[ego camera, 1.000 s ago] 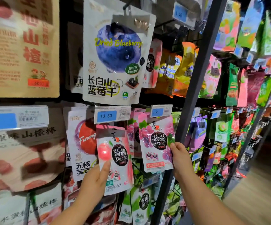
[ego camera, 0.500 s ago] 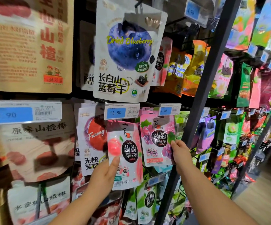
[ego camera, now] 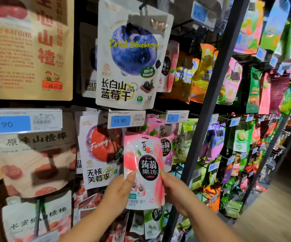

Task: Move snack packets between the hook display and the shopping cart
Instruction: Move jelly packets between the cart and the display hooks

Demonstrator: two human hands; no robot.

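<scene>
Both hands, left (ego camera: 118,191) and right (ego camera: 176,191), pinch the pink jelly packet (ego camera: 143,170) by its lower edges, likely steadying its hang-hole toward the hook.

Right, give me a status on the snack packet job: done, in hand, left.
Done: nothing shows; the cart is out of view. In hand: left hand and right hand both pinch the pink jelly packet, held up just below the 13.80 price tag. Left: whether it sits on a hook is unclear, so hanging it or carting it remains.
</scene>
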